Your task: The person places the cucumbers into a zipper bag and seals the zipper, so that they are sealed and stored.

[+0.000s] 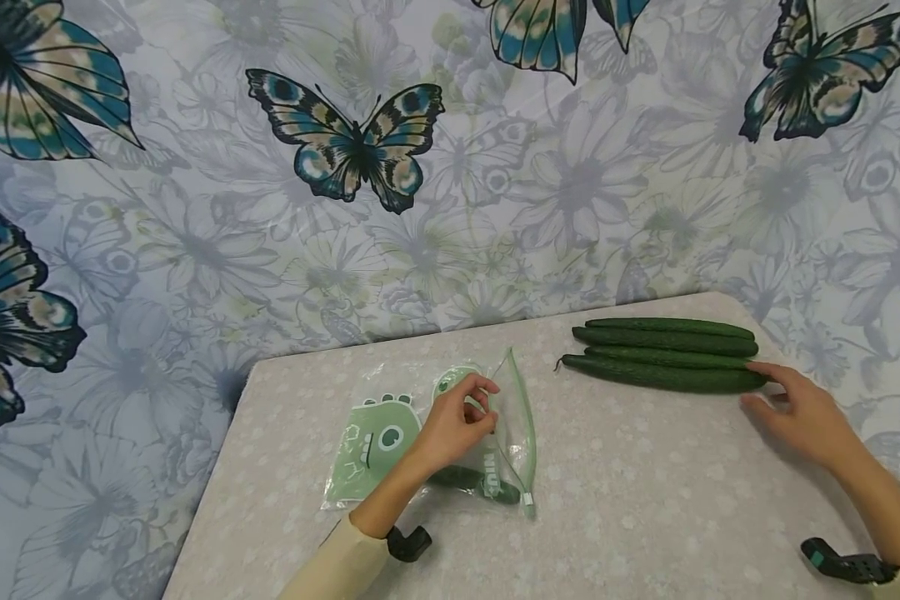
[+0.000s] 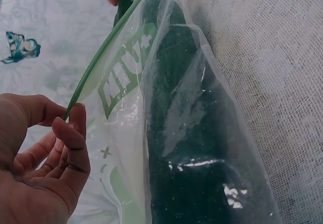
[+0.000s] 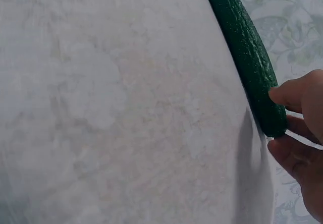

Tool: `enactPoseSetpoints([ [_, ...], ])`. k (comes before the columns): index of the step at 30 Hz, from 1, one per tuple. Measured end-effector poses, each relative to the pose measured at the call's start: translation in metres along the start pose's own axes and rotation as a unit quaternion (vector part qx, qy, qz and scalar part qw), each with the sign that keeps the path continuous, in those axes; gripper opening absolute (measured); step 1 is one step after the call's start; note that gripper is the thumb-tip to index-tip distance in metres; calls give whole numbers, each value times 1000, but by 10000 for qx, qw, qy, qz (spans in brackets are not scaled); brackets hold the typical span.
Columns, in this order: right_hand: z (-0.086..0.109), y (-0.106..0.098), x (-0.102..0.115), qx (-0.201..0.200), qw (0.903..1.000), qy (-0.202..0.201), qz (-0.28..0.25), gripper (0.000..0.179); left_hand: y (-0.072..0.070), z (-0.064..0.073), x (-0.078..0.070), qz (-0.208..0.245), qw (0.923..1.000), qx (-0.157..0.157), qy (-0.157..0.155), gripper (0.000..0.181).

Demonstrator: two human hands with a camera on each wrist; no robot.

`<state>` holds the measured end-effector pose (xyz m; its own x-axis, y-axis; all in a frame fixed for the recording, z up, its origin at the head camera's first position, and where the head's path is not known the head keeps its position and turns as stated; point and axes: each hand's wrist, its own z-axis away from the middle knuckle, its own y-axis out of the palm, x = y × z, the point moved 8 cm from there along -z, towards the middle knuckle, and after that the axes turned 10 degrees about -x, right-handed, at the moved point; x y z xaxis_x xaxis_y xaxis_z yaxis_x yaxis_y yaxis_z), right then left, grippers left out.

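Observation:
My left hand [image 1: 453, 421] pinches the green zip edge of a clear plastic zip bag [image 1: 382, 433] printed with green cartoon monsters. Inside the bag lies a cucumber [image 2: 186, 113], seen through the film in the left wrist view. Several long dark green cucumbers [image 1: 667, 379] lie side by side at the table's far right. At the right end of the nearest one is my right hand [image 1: 813, 417], a finger touching its side. The right wrist view shows the thumb just off the tip of that cucumber [image 3: 247, 52], with the fingers spread around the end.
A pale patterned cloth covers the table [image 1: 615, 492]. Its back edge lies along a wall hanging [image 1: 570, 217] with butterflies and flowers. Black wrist devices [image 1: 847, 562] sit on both forearms.

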<state>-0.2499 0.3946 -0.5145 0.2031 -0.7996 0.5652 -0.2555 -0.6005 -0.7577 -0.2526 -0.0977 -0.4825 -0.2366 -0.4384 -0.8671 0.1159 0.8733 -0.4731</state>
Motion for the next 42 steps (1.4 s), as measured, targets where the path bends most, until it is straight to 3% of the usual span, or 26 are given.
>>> enactPoseSetpoints([
  [4,-4,1,-6,-6,9997,234,-16,55,-1,1,0,41,10000,-31,-13,32],
  [11,-4,6,-16,456,9976,512,-118,46,0,2,0,34,10000,-15,-11,32],
  [19,2,5,-24,249,9965,648,-456,41,1,1,-1,-40,10000,12,-22,33],
  [22,5,4,-26,203,9919,958,-804,41,1,1,-1,-19,10000,5,-8,33],
  [28,10,3,-25,52,9723,1591,-1710,47,0,2,-1,-28,10000,42,-15,33],
  [38,6,-4,-3,-578,9240,1573,-3437,44,0,1,3,-138,9999,-7,-69,33],
  [42,5,-6,6,-615,8964,1391,-4163,40,-1,1,3,-87,10000,-2,-39,33],
])
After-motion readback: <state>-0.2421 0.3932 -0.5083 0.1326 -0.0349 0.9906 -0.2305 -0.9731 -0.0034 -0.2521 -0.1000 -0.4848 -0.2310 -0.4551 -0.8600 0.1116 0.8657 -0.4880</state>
